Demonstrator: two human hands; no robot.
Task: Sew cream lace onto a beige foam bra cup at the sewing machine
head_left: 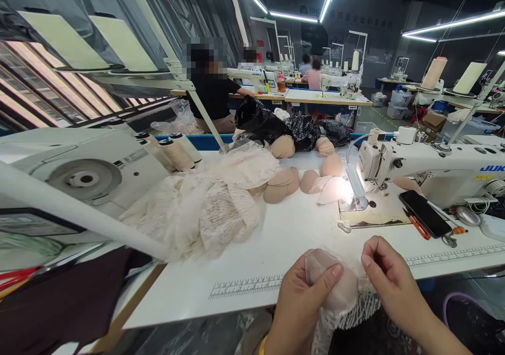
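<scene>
Head view: beige bra cup [329, 286] with lace trim [355, 313], held at near edge of white bench [276, 239]. Left hand [302, 302] gripping cup, thumb across top. Right hand [389, 279] pinching lace at cup edge. Beyond: lace pile [205, 202], loose cups [282, 184], sewing machine [426, 168], phone [424, 213].

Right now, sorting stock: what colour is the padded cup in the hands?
Beige padded cup, clearest in the head view.

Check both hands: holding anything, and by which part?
Left hand pinches a beige bra cup at its top edge; right hand holds its attached lace.
</scene>
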